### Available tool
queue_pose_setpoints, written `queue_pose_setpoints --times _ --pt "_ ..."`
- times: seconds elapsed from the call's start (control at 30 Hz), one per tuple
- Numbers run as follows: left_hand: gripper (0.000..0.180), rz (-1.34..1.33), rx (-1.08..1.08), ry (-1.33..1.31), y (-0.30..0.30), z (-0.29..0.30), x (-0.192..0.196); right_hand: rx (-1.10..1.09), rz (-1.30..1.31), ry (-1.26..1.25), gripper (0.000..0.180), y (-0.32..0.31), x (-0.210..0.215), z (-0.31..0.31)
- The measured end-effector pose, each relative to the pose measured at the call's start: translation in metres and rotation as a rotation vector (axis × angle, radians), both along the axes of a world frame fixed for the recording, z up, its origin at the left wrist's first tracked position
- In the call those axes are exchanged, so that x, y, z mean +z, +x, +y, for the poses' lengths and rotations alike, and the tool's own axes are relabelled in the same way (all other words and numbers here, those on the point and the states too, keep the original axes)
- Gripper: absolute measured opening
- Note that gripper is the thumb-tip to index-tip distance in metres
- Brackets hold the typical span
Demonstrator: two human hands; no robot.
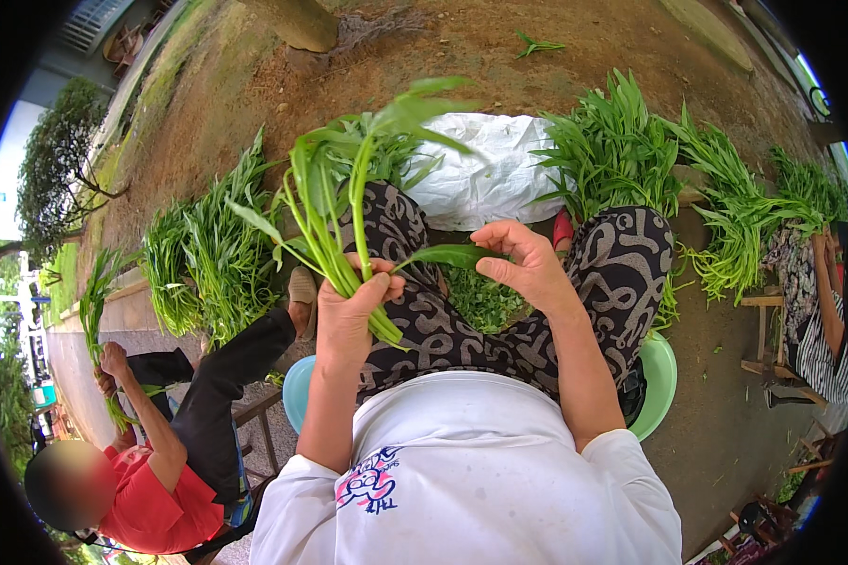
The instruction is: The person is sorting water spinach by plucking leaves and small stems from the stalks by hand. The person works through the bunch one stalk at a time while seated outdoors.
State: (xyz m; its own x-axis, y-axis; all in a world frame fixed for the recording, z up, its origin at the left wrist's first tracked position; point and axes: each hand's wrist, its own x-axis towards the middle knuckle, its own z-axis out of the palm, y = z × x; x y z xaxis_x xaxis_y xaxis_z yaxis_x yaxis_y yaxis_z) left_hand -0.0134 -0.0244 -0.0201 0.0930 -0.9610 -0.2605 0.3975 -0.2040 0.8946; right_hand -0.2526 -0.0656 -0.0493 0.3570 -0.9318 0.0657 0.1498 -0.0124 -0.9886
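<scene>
Brown bare earth (499, 47) fills the upper part of the view, with a patch of grass (174, 56) along its left edge. Heaps of long green stalks lie on it: one heap (207, 254) at the left, another (622, 151) beyond the right knee, a third (744, 226) further right. A white sack (481, 174) is spread on the ground between the heaps, just past the knees. The person sits with legs in black-and-cream patterned trousers (622, 273), on a pale green seat (661, 377) whose rim shows at either side, and wears a white shirt (462, 471). Plucked leaves (481, 301) lie in a small pile between the thighs. At lower left a second person in a red shirt (151, 508) sits with dark trousers stretched out, one hand (113, 358) closed round a few stalks of their own; a third person's arm (824, 282) shows at the far right edge (little else of them can be made out). The left hand (349, 311) is wrapped tight round a bunch (334, 217) of green stems, held upright over the left thigh, leaves fanning out above the fist and cut ends poking out below it. The right hand (523, 264) hovers over the right thigh, fingers curled, thumb and fingertips pinching the end of a single leaf (452, 254) that runs across to the bunch
</scene>
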Motion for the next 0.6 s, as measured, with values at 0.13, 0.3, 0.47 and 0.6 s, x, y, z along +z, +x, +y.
queue_pose_setpoints --times 0.13,0.3,0.47,0.6 --pt "0.014 0.004 0.086 -0.025 0.01 -0.003 0.001 0.015 -0.13 0.143 0.028 -0.003 0.005 -0.001" --pt "0.015 -0.005 0.144 -0.056 0.023 -0.006 0.001 0.019 -0.188 0.166 0.027 -0.003 0.001 -0.001" --pt "0.017 -0.036 0.186 -0.052 0.029 -0.007 0.006 0.118 -0.224 0.227 0.03 0.003 0.004 0.002" --pt "0.018 -0.039 0.198 -0.098 0.035 -0.01 0.004 0.157 -0.17 0.269 0.024 0.005 0.003 0.002"
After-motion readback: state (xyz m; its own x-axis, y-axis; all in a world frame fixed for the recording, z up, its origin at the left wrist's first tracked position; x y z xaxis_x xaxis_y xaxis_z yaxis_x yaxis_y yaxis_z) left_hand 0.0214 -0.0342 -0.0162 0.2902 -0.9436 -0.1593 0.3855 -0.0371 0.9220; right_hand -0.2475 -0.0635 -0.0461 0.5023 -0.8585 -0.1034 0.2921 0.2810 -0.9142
